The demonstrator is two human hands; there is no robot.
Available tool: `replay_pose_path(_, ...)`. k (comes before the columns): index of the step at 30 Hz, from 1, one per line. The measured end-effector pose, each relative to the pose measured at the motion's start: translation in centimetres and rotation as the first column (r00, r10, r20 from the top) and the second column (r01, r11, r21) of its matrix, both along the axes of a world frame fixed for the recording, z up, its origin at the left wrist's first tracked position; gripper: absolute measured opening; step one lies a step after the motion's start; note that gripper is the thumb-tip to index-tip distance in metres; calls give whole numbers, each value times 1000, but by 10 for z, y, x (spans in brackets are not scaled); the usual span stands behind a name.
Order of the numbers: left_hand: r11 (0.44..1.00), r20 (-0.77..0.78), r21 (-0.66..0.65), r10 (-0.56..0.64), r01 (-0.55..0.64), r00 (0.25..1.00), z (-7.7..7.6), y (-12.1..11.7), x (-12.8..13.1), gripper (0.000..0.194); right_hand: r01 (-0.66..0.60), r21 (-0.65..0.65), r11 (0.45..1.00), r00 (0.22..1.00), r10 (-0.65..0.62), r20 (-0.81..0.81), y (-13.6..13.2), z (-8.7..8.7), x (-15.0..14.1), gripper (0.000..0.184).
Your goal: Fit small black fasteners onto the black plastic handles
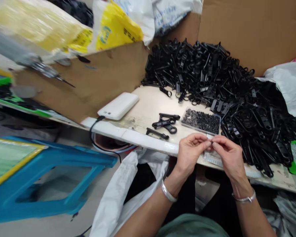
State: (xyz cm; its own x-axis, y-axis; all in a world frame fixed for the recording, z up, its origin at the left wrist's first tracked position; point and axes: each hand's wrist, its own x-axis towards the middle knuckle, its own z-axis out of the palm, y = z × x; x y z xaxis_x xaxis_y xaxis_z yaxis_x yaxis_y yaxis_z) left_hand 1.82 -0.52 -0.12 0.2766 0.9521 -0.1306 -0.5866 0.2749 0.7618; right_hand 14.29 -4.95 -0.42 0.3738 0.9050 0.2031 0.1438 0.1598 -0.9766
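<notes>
My left hand (190,153) and my right hand (231,159) meet over the front edge of the table, thumbs and fingertips pinched together. What sits between the fingertips is too small and covered to name. Just behind them lies a shallow clear tray (220,121) of small dark pieces. Left of the tray rest several loose black plastic parts with ring ends (164,123). A large heap of similar black parts (199,69) spreads behind the tray and down to the right of my right hand.
A white power bank-like box (118,106) with a black cable lies on the left. An electric screwdriver (44,68) hangs before a cardboard panel (113,72). On the far right stands a green tray (294,170) of shiny small pieces. A blue stool (93,179) is at lower left.
</notes>
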Motion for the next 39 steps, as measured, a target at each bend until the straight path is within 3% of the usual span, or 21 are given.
replay_pose_path(4,999,4,-48,-22,22,1000,2,-2,2,20,25,-101,995,996,-33,-78,0,-4,3,18)
replay_pose_path(8,1000,-2,-26,-15,15,1000,2,-2,4,20,73,-147,986,997,-70,28,-1,-3,3,24)
replay_pose_path(15,1000,-102,19,23,-22,995,-2,-11,12,13,107,16,994,948,-107,301,-17,1,4,22)
replay_pose_path(22,999,-86,27,-37,40,996,0,-17,24,18,21,219,976,792,-150,592,-25,-2,22,14)
replay_pose_path(27,995,-109,39,-89,93,990,-2,-17,27,18,-52,343,938,703,-210,679,-28,1,28,10)
replay_pose_path(32,988,-161,71,-124,137,979,-2,-15,26,16,-67,339,938,659,-214,721,-27,1,28,12)
replay_pose_path(39,985,-210,105,-111,136,971,-4,-12,22,11,-127,223,966,550,-118,827,-25,-2,31,18)
